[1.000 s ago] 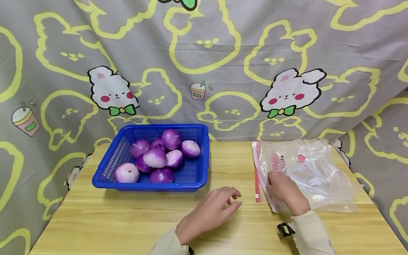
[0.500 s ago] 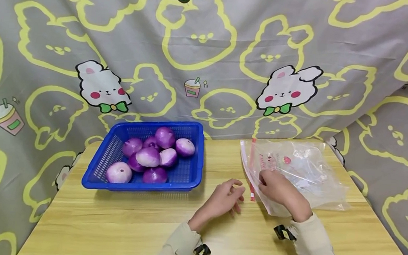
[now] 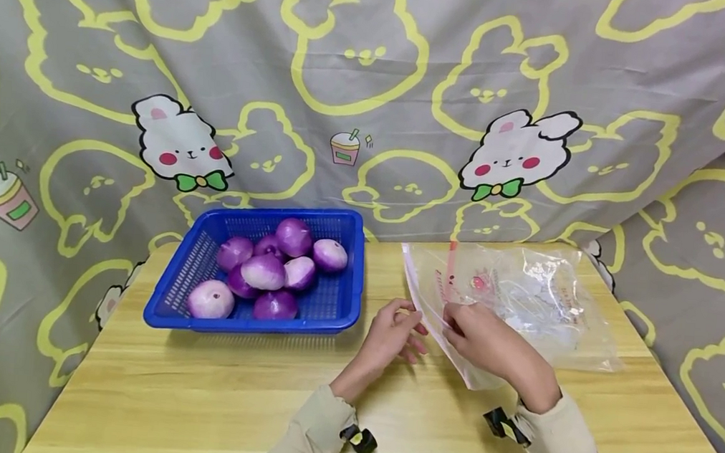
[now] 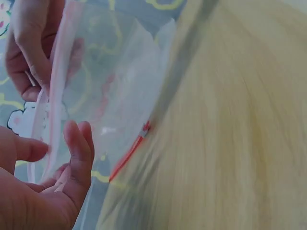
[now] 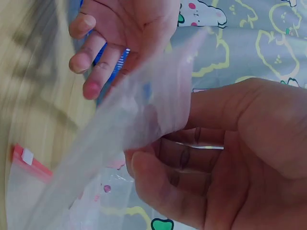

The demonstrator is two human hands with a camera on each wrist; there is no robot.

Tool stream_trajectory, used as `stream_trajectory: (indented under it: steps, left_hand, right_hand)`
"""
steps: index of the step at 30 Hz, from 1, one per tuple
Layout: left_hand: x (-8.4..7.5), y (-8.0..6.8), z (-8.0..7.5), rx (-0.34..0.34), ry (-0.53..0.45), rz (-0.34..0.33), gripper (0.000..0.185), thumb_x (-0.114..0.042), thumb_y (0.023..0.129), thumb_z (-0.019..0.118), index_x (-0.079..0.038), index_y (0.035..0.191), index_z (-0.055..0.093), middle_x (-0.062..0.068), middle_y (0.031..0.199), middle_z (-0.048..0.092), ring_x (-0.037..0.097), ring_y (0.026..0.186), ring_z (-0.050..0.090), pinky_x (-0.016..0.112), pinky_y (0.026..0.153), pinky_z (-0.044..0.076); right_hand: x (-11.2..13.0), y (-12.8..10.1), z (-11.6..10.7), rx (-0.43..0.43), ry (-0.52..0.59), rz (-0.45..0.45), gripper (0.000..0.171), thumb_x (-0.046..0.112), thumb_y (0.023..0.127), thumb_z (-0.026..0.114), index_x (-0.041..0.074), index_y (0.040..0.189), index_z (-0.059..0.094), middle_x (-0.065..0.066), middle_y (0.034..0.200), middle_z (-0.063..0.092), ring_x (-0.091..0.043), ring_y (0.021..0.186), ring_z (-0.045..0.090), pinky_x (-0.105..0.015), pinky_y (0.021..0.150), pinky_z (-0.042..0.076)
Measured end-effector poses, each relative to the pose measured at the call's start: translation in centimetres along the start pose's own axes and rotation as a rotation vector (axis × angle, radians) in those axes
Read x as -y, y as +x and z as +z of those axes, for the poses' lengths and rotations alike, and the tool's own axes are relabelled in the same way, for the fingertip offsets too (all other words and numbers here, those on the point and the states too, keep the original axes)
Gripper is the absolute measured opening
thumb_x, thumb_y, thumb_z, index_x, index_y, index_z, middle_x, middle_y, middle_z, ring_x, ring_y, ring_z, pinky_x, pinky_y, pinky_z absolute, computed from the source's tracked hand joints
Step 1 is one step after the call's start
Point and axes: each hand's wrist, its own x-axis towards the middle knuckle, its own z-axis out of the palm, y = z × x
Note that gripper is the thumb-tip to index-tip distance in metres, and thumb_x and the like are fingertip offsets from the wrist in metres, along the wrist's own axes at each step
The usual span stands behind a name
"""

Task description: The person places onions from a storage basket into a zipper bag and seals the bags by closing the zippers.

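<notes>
R hand (image 3: pixel 482 338) pinches zip bag (image 3: pixel 524 298) edge; L hand (image 3: pixel 392 330), fingers loose, touches it.

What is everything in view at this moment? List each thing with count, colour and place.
onions: eight that I can count, purple and white, piled in the basket.
basket: one, blue plastic mesh, on the left half of the table.
zip bag: one, clear with a red strip and pink print, lying on the right half of the table, its near edge lifted by the hands.
table: one, pale yellow wood, under everything.
backdrop cloth: one, grey with yellow bunny outlines and white bunnies, behind and beside the table.
wrist straps: two, black, one on each beige sleeve.
left hand: at the bag's open edge, fingers on the film.
right hand: pinches the bag's edge.
</notes>
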Motion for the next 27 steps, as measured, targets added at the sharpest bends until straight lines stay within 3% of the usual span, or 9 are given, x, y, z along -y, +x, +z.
stream_trajectory:
  steps: [6,8,11,13,17,20,23,27]
  left_hand:
    - [-0.9,-0.3,0.2,-0.035,0.003,0.002,0.014,-0.003,0.095,0.056,0.007,0.103,0.061,0.013,0.083,0.07,0.044,0.071,0.07,0.039,0.049,0.057]
    - [-1.3,-0.6,0.4,-0.036,0.018,0.021,0.011,-0.002,0.094,0.056,0.006,0.099,0.061,0.015,0.081,0.07,0.046,0.073,0.07,0.043,0.05,0.058]
    - [-1.8,-1.2,0.7,-0.026,0.049,0.063,0.008,0.0,0.093,0.054,0.005,0.096,0.06,0.016,0.082,0.07,0.046,0.073,0.07,0.052,0.053,0.057]
    - [-2.1,-1.6,0.8,-0.027,0.07,0.092,0.006,0.001,0.093,0.053,0.004,0.094,0.059,0.015,0.083,0.07,0.045,0.071,0.07,0.056,0.053,0.055]
    - [-3.0,-2.1,1.1,-0.041,0.113,0.15,0.004,0.002,0.092,0.054,0.004,0.093,0.057,0.01,0.082,0.066,0.037,0.067,0.071,0.061,0.053,0.053]
    - [-3.9,-2.5,0.9,-0.059,0.163,0.197,0.004,0.002,0.091,0.054,0.002,0.094,0.057,0.007,0.08,0.064,0.024,0.061,0.069,0.055,0.05,0.055]
    - [-5.3,-3.3,0.2,-0.114,0.262,0.295,0.007,0.003,0.088,0.054,-0.002,0.092,0.057,0.005,0.077,0.065,0.017,0.056,0.065,0.042,0.046,0.056]
    - [-7.5,-4.4,-1.2,-0.284,0.51,0.535,0.009,0.001,0.084,0.056,-0.008,0.086,0.057,0.001,0.072,0.066,0.012,0.059,0.064,0.027,0.051,0.055]
  right_hand:
    - [0.7,-0.1,-0.5,-0.049,-0.018,-0.022,0.019,-0.003,0.086,0.063,0.012,0.076,0.057,0.007,0.062,0.047,-0.007,0.056,0.04,-0.024,0.052,0.038]
    - [1.1,-0.3,-0.5,-0.092,-0.068,0.003,0.015,-0.005,0.082,0.064,0.009,0.086,0.06,0.006,0.061,0.046,-0.009,0.056,0.041,-0.027,0.05,0.038]
    - [2.0,-0.7,-0.4,-0.162,-0.15,0.048,0.034,-0.006,0.076,0.065,0.006,0.108,0.061,0.006,0.059,0.046,-0.011,0.054,0.041,-0.029,0.048,0.036]
    - [2.7,-0.8,-0.2,-0.197,-0.183,0.049,0.045,-0.003,0.077,0.068,0.004,0.12,0.058,0.005,0.059,0.046,-0.012,0.053,0.04,-0.03,0.047,0.036]
    - [3.7,0.1,0.0,-0.28,-0.228,0.026,0.051,0.005,0.08,0.072,0.004,0.128,0.056,-0.001,0.065,0.055,-0.016,0.055,0.048,-0.035,0.048,0.04]
    - [4.2,1.0,0.0,-0.34,-0.242,0.037,0.051,0.005,0.081,0.069,0.004,0.13,0.056,-0.004,0.066,0.056,-0.019,0.056,0.05,-0.037,0.047,0.042]
    - [4.7,1.4,-0.2,-0.395,-0.207,0.044,0.055,0.002,0.084,0.064,0.004,0.137,0.051,0.001,0.06,0.048,-0.014,0.049,0.042,-0.032,0.044,0.037]
    - [5.4,1.4,-0.9,-0.496,-0.133,-0.006,0.07,0.001,0.091,0.057,0.016,0.155,0.033,0.004,0.06,0.043,-0.01,0.047,0.035,-0.026,0.043,0.033]
